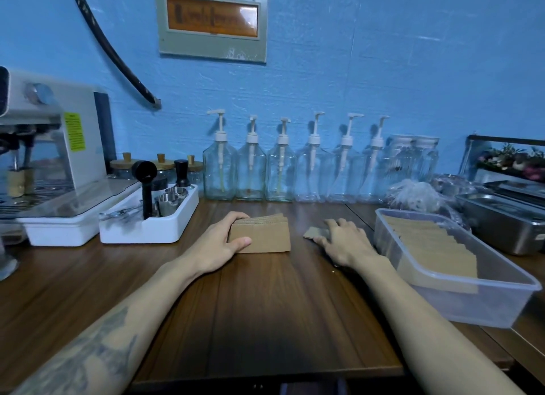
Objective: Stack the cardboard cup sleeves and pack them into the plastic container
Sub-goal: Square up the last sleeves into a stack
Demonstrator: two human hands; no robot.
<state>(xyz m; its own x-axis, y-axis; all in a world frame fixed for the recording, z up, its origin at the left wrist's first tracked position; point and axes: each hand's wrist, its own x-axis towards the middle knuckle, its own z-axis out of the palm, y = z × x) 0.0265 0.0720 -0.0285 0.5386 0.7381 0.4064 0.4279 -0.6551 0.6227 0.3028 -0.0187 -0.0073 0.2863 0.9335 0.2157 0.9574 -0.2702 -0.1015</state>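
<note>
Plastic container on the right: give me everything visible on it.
The container is a clear, slightly frosted plastic tub, rectangular with rounded corners and a rolled rim, no lid on it. It sits flat on the wooden table at the right, long side running away from the camera. Inside, a row of brown cardboard sleeves stands on edge along its left side, filling much of the length. Neither hand touches it; the right hand lies just left of it.

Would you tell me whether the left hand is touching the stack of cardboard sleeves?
Touching: the head view shows the left hand gripping the sleeve stack, thumb on its front face, fingers curled over the top.
</note>
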